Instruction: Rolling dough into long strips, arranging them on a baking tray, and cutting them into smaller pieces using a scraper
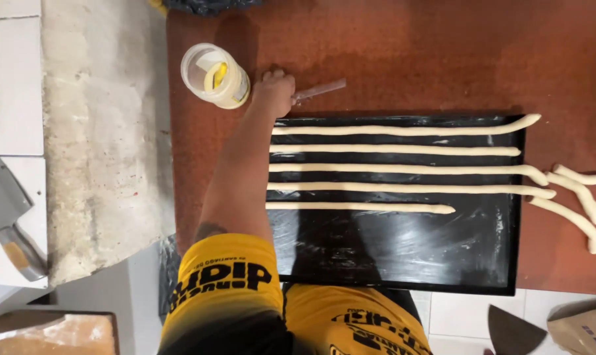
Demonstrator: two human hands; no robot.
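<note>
I see black rectangular metal baking tray on reddish-brown table: five long pale dough ropes lie in parallel rows, several ends overhanging tray's right rim. Three shorter curved dough pieces lie on table just right of tray. White plastic tub, open, yellowish contents, stands just left of my left hand. Fingers closed around clear-handled flat tool, blade lying on table beyond tray's far rim. Right hand out of sight. Grey concrete ledge left of table.
</note>
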